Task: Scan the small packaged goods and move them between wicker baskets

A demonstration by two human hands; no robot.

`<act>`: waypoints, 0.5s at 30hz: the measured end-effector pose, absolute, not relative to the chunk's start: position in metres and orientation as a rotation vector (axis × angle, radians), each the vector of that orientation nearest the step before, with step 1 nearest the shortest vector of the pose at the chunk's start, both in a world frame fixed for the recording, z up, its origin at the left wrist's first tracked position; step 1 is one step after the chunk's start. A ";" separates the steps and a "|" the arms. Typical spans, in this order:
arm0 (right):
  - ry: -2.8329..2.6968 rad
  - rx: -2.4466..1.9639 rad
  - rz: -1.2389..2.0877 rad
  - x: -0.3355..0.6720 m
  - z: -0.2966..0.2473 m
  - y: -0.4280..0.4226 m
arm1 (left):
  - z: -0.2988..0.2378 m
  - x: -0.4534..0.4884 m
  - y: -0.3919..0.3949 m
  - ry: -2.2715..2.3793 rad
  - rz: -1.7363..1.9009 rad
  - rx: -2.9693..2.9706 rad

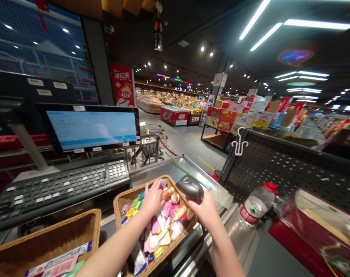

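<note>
I stand at a checkout counter. My right hand (205, 209) is closed around the grip of a grey barcode scanner (190, 187), held over the right rim of a wicker basket (120, 201) full of several small colourful sweets and toys. My left hand (152, 199) reaches into that basket, its fingers curled down among the packets near an orange tube (168, 192). What those fingers grip, if anything, is hidden.
A black keyboard (62, 188) and a lit screen (92, 129) stand at the left. A second wicker basket (47, 238) sits front left. A water bottle (257, 206) with a red cap lies at the right beside a red box (313, 227). Shopping carts (150, 144) and shop aisles lie beyond.
</note>
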State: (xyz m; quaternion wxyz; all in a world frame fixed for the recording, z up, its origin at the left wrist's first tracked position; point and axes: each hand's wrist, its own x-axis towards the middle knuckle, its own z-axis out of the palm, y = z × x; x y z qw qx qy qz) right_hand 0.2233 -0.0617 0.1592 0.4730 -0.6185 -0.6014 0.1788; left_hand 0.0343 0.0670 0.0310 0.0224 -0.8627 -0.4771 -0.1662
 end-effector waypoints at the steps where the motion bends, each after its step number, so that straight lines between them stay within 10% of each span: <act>1: -1.473 -1.514 0.439 0.223 0.159 -0.062 | 0.032 0.032 0.066 -1.483 -0.523 -2.669; 15: -1.514 -1.462 0.454 0.209 0.161 -0.060 | 0.064 -0.017 0.059 -1.341 -0.780 -2.616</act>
